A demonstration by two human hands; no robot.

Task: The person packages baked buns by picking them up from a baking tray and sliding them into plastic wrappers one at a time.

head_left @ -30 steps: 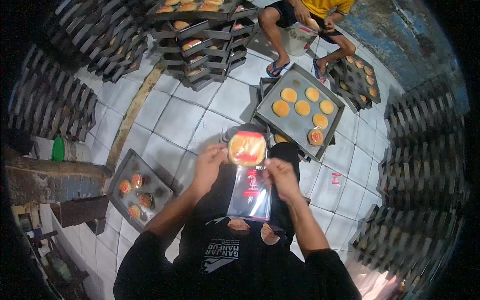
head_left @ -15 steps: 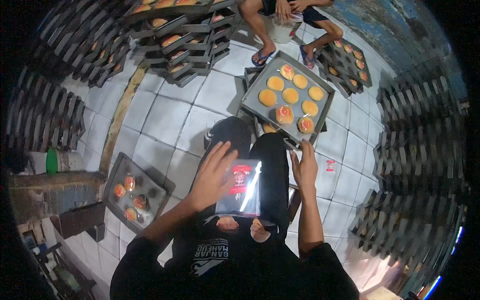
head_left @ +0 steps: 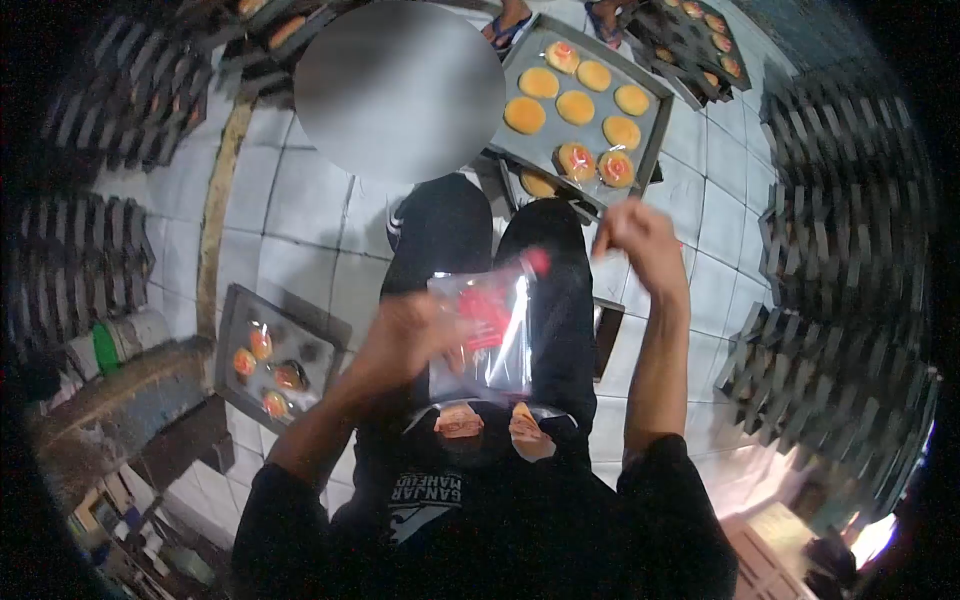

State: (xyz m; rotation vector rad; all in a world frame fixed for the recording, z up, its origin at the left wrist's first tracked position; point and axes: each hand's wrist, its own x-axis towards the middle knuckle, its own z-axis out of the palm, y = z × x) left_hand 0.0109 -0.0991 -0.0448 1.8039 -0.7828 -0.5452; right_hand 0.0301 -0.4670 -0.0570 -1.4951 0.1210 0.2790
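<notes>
A stack of clear plastic bags (head_left: 505,370) with red print lies across my lap. My left hand (head_left: 415,330) is over the left side of the bags, smeared by motion, so its grip is unclear. A red blurred patch shows at the bags' far right corner. My right hand (head_left: 645,245) is raised beside my right knee with its fingers curled in; whether it holds anything is hidden. Just beyond it, a metal tray (head_left: 648,150) bears several round golden buns (head_left: 575,107). The buns (head_left: 615,168) at its near edge are in clear wrappers with red print.
Another tray (head_left: 235,340) with several wrapped buns sits on the tiled floor at left. Stacked dark trays (head_left: 830,230) line the right side, with more (head_left: 130,90) at upper left. A person's sandalled foot (head_left: 507,25) is beyond the bun tray. A grey blurred disc covers the upper middle.
The view has tipped and shifted. My right hand has gone from spread fingers to curled ones and moved outward. My left hand has moved onto the bags, and a red blur appears at their corner.
</notes>
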